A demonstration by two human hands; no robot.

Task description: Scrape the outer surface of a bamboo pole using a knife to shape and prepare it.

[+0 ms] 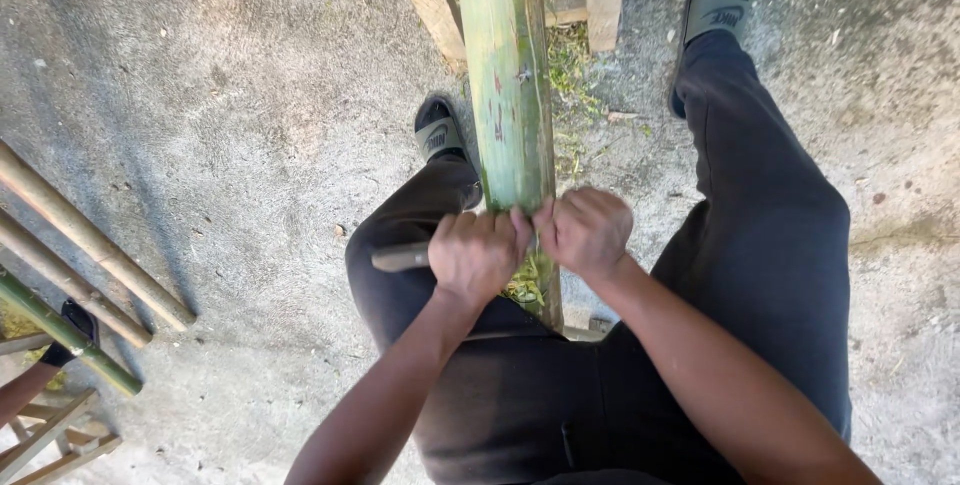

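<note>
Left hand (474, 255), right hand (583, 230) hide blade across bamboo pole (510, 85)

A bamboo pole (512, 75) runs between the person's legs, with 3 poles (80, 265) lying well left on the ground (250, 95)

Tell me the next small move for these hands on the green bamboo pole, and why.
Probably draw the tool handle back toward the body along the bamboo pole. Both the left hand and right hand are clenched at the pole's near end, with green shavings gathered just below them, which suggests scraping strokes.
</note>
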